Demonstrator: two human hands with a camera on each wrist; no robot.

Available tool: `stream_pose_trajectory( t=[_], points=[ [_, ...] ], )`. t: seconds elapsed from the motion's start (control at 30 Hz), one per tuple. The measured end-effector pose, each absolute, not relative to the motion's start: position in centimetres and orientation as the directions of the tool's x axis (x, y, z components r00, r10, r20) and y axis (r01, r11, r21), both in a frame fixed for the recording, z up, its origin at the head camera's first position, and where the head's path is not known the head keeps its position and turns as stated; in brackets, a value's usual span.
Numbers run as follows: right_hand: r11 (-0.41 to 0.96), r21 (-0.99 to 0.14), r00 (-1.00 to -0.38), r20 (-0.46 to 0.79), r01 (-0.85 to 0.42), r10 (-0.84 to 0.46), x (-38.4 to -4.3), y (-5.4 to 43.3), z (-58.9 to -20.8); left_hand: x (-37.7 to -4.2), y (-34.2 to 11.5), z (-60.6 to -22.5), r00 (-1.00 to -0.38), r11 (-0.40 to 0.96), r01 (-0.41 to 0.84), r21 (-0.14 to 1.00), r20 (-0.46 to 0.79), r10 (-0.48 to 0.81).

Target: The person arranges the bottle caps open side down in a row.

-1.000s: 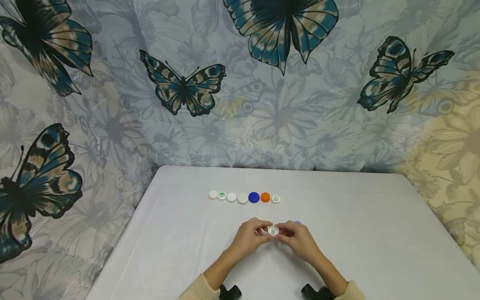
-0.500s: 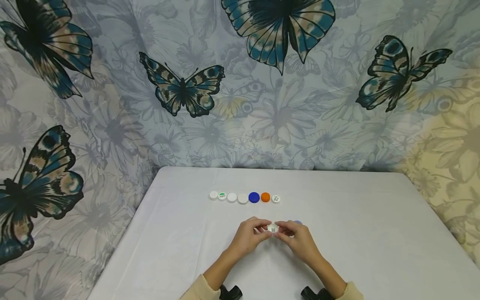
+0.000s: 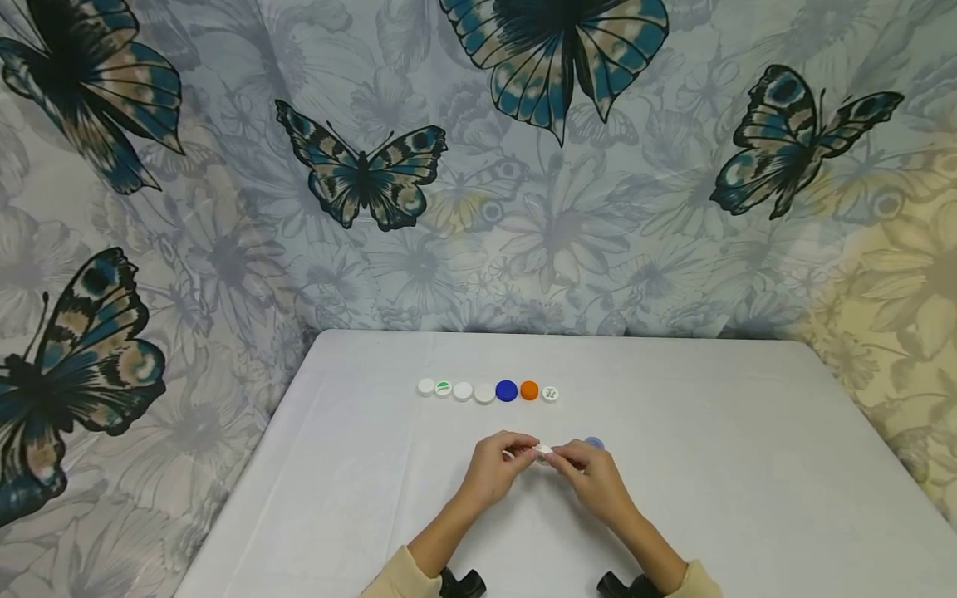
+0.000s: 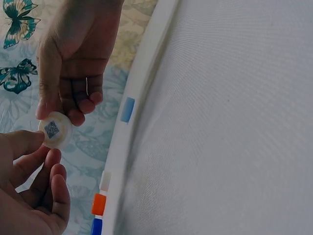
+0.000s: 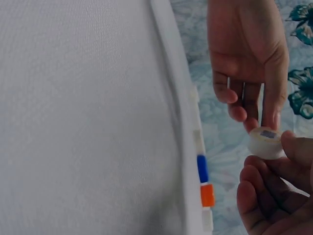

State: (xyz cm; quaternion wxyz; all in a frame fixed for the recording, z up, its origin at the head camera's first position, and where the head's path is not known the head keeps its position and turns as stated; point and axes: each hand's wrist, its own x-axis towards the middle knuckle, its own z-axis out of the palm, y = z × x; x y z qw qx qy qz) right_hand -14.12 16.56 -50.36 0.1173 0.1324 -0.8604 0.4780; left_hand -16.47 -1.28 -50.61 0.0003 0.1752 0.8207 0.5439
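A round white bottle cap (image 3: 543,453) is held up between both hands above the table. On its face is a small dark square patch, plain in the left wrist view on the cap (image 4: 59,139). My left hand (image 3: 491,472) pinches one side of it between thumb and fingers. From the other side my right hand (image 3: 594,477) pinches it the same way. In the right wrist view the cap (image 5: 265,148) shows its ribless white side wall. Just behind the right hand lies a light blue cap (image 3: 594,442) on the table.
Across the white table (image 3: 336,465) farther back runs a row of caps: several white ones, including a white cap (image 3: 484,394), a dark blue cap (image 3: 506,391) and an orange cap (image 3: 529,390). A butterfly-print wall covering (image 3: 568,249) rises behind the table's far edge.
Between the fingers the white cap has turned, so its face no longer points as squarely at the head camera. The right hand has shifted slightly, showing more of the light blue cap.
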Motion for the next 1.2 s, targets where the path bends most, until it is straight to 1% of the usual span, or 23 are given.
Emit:
stream_pose_trajectory(
  t=[0.07,0.13,0.23,0.3,0.37,0.47,0.5,0.6,0.7,0.83,1.0,1.2],
  points=[
    [0.493,-0.808,-0.944,0.311,-0.323,-0.110,-14.1,16.4,-50.3,-16.5,-1.3,-50.7,-0.942,0.340,0.273,0.900,0.178,0.283],
    [0.473,-0.836,-0.960,0.263,-0.277,-0.098,-14.0,16.2,-50.2,-16.5,-1.2,-50.8,-0.945,0.335,0.261,0.905,0.169,0.280],
    [0.434,-0.876,-0.978,0.192,-0.209,-0.084,-14.0,16.1,-50.0,-16.4,-1.2,-51.1,-0.940,0.325,0.280,0.903,0.189,0.284],
    [0.416,-0.893,-0.985,0.153,-0.172,-0.080,-14.0,16.1,-49.8,-16.3,-1.3,-51.2,-0.931,0.325,0.314,0.892,0.222,0.291],
    [0.396,-0.907,-0.989,0.123,-0.144,-0.077,-14.1,16.2,-49.7,-16.3,-1.4,-51.2,-0.929,0.312,0.314,0.897,0.221,0.298],
    [0.355,-0.931,-0.996,0.072,-0.088,-0.056,-14.2,16.2,-49.5,-16.3,-1.4,-51.1,-0.933,0.295,0.265,0.918,0.167,0.318],
    [0.341,-0.938,-0.997,0.056,-0.069,-0.048,-14.2,16.3,-49.5,-16.3,-1.4,-51.0,-0.938,0.288,0.230,0.929,0.133,0.320],
    [0.315,-0.948,-0.999,0.022,-0.034,-0.041,-14.3,16.4,-49.5,-16.4,-1.4,-50.8,-0.940,0.290,0.194,0.937,0.093,0.330],
    [0.330,-0.944,-0.998,0.007,-0.029,-0.067,-14.4,16.6,-49.5,-16.4,-1.4,-50.8,-0.943,0.292,0.185,0.938,0.086,0.321],
    [0.389,-0.920,-0.993,-0.009,-0.038,-0.118,-14.5,16.8,-49.4,-16.4,-1.4,-50.8,-0.948,0.304,0.176,0.936,0.078,0.309],
    [0.456,-0.889,-0.988,-0.036,-0.035,-0.147,-14.5,17.0,-49.2,-16.4,-1.4,-50.7,-0.941,0.324,0.197,0.925,0.086,0.327],
    [0.494,-0.866,-0.991,0.017,-0.080,-0.131,-14.6,17.3,-49.3,-16.7,-1.4,-50.5,-0.927,0.346,0.219,0.912,0.085,0.364]
  ],
)
